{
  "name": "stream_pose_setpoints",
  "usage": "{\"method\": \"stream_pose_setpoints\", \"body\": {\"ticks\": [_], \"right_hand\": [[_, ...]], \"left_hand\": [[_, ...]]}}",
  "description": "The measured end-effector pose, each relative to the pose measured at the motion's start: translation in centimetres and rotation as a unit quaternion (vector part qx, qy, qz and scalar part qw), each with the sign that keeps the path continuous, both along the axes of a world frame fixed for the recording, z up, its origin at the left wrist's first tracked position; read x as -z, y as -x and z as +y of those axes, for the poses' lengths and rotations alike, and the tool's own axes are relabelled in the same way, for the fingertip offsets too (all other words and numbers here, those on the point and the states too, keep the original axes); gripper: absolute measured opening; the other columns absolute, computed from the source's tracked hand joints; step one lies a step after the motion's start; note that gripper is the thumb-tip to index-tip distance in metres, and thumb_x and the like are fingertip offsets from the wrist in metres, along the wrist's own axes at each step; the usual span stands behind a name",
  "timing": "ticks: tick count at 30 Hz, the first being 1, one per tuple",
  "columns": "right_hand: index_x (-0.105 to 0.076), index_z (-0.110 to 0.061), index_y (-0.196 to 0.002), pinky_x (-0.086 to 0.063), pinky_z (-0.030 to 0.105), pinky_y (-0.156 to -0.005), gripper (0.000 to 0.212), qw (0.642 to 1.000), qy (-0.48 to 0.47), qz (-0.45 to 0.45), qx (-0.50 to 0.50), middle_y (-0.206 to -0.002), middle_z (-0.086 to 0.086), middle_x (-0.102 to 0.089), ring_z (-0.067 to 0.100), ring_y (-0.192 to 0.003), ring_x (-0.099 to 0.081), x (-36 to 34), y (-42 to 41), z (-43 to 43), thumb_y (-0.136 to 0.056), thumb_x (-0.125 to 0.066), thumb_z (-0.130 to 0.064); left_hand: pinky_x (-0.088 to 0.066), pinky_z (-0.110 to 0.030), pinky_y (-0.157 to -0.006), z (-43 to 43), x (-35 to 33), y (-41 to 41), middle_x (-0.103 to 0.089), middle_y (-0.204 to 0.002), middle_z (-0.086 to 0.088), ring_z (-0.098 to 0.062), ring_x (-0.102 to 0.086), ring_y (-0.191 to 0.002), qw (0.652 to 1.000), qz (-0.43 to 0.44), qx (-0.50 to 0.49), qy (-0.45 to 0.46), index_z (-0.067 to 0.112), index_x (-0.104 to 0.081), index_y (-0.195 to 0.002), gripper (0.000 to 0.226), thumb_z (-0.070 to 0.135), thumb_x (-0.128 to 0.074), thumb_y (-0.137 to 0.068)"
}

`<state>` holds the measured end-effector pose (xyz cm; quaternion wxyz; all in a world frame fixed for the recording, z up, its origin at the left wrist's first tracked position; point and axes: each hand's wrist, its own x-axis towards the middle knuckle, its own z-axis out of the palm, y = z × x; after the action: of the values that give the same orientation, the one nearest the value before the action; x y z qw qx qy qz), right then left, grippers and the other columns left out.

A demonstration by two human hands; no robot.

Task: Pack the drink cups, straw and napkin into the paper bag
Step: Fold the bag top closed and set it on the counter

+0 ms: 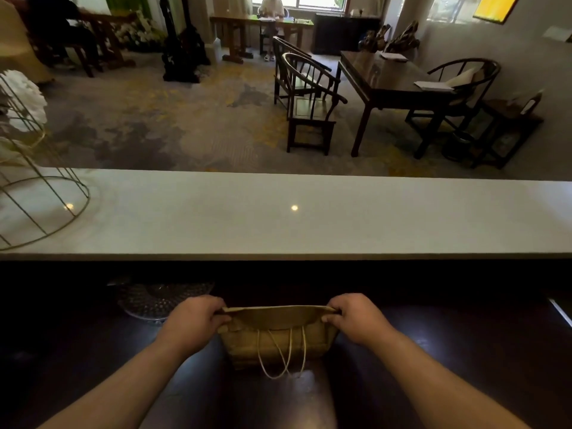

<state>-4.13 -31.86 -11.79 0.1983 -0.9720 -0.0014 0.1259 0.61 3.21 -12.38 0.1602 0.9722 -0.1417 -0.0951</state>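
Note:
A brown paper bag [278, 339] with pale twine handles stands on the dark lower counter, just below the white countertop's front edge. My left hand [193, 320] pinches the left end of its top rim. My right hand [356, 317] pinches the right end. The mouth is spread a little between the two hands, and its inside is dark. The handles hang down the near side. No drink cups, straw or napkin show anywhere in the view.
A clear patterned glass plate [161, 300] lies on the dark counter left of the bag. A gold wire stand [37, 205] with white flowers sits at the white countertop's [294, 212] left end. Beyond are chairs, tables and seated people.

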Motion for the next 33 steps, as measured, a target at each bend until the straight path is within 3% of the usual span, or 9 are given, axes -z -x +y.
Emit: {"method": "stream_pose_setpoints", "body": {"ticks": [6, 10, 12, 16, 19, 23, 27, 31, 33], "right_hand": [[-0.060, -0.035, -0.068, -0.051, 0.030, -0.068, 0.024, 1.000, 0.003, 0.012, -0.005, -0.074, -0.011, -0.063, 0.008, -0.077, -0.062, -2.3, -0.3, -0.2, -0.088, -0.073, -0.039], [-0.070, -0.030, -0.081, -0.054, 0.032, -0.070, 0.014, 1.000, 0.010, 0.016, -0.017, -0.079, -0.009, -0.068, 0.008, -0.078, -0.063, -4.9, -1.0, -0.4, -0.089, -0.073, -0.041], [-0.074, -0.024, -0.089, -0.054, 0.033, -0.075, 0.018, 0.999, 0.028, 0.011, -0.028, -0.086, -0.007, -0.071, 0.012, -0.084, -0.065, -6.6, -1.5, -0.4, -0.089, -0.073, -0.042], [-0.075, -0.021, -0.091, -0.051, 0.030, -0.073, 0.018, 0.999, 0.024, 0.009, -0.023, -0.085, -0.005, -0.071, 0.013, -0.083, -0.065, -10.4, -2.3, -0.5, -0.089, -0.074, -0.040], [-0.075, -0.022, -0.086, -0.049, 0.030, -0.066, 0.015, 1.000, 0.005, 0.009, -0.015, -0.079, -0.005, -0.070, 0.014, -0.077, -0.064, -12.8, -2.5, -0.6, -0.088, -0.076, -0.037], [-0.072, -0.025, -0.079, -0.045, 0.025, -0.061, 0.014, 1.000, -0.012, 0.011, -0.003, -0.076, -0.005, -0.068, 0.009, -0.073, -0.063, -16.2, -2.6, -0.4, -0.089, -0.075, -0.034], [-0.075, -0.026, -0.085, -0.054, 0.026, -0.070, 0.009, 1.000, -0.025, 0.000, 0.011, -0.081, -0.006, -0.071, 0.009, -0.078, -0.067, -19.3, -3.1, -0.2, -0.089, -0.075, -0.034], [-0.077, -0.027, -0.088, -0.059, 0.032, -0.081, 0.006, 0.999, -0.026, -0.004, 0.028, -0.085, -0.007, -0.073, 0.011, -0.082, -0.068, -22.2, -3.7, 0.0, -0.090, -0.075, -0.032], [-0.077, -0.028, -0.086, -0.059, 0.032, -0.080, 0.005, 0.999, -0.022, -0.015, 0.029, -0.083, -0.006, -0.073, 0.012, -0.082, -0.067, -23.6, -4.0, 0.0, -0.090, -0.076, -0.031]], "left_hand": [[-0.049, -0.033, -0.080, -0.1, -1.5, -0.1, -0.077, -0.105, 0.001, -0.020, -0.071, -0.104, 1.000, -0.008, 0.003, -0.013, 0.025, -0.078, -0.104, 0.021, 0.043, -0.072, -0.094], [-0.051, -0.034, -0.079, 0.1, -3.9, -0.7, -0.077, -0.098, 0.003, -0.018, -0.071, -0.098, 1.000, -0.012, 0.013, -0.010, 0.025, -0.077, -0.099, 0.021, 0.044, -0.074, -0.091], [-0.051, -0.033, -0.078, 0.2, -5.5, -1.1, -0.076, -0.093, 0.006, -0.016, -0.071, -0.096, 1.000, -0.009, 0.017, -0.007, 0.028, -0.075, -0.094, 0.018, 0.045, -0.074, -0.090], [-0.046, -0.032, -0.070, 0.3, -8.4, -2.1, -0.058, -0.074, 0.016, -0.016, -0.072, -0.093, 0.999, -0.019, 0.030, -0.005, 0.039, -0.059, -0.078, 0.020, 0.048, -0.074, -0.088], [-0.039, -0.032, -0.069, 0.0, -10.8, -2.7, -0.071, -0.087, 0.006, -0.019, -0.070, -0.095, 0.999, -0.034, 0.034, -0.017, 0.030, -0.070, -0.087, 0.019, 0.048, -0.072, -0.091], [-0.043, -0.033, -0.073, 0.1, -13.9, -3.4, -0.073, -0.098, 0.004, -0.021, -0.068, -0.103, 0.997, -0.038, 0.049, -0.040, 0.030, -0.066, -0.089, 0.020, 0.049, -0.068, -0.095], [-0.055, -0.035, -0.085, 0.1, -17.4, -3.6, -0.075, -0.107, 0.004, -0.019, -0.067, -0.102, 0.998, -0.041, 0.044, -0.035, 0.027, -0.075, -0.103, 0.023, 0.047, -0.069, -0.095], [-0.056, -0.033, -0.084, -0.2, -20.8, -4.0, -0.069, -0.091, 0.010, -0.015, -0.066, -0.093, 0.998, -0.046, 0.034, -0.015, 0.035, -0.069, -0.088, 0.011, 0.043, -0.071, -0.095], [-0.054, -0.030, -0.078, -0.4, -22.3, -4.2, -0.065, -0.083, 0.014, -0.011, -0.064, -0.085, 0.998, -0.058, 0.025, -0.010, 0.038, -0.064, -0.082, 0.016, 0.042, -0.071, -0.095]]}}
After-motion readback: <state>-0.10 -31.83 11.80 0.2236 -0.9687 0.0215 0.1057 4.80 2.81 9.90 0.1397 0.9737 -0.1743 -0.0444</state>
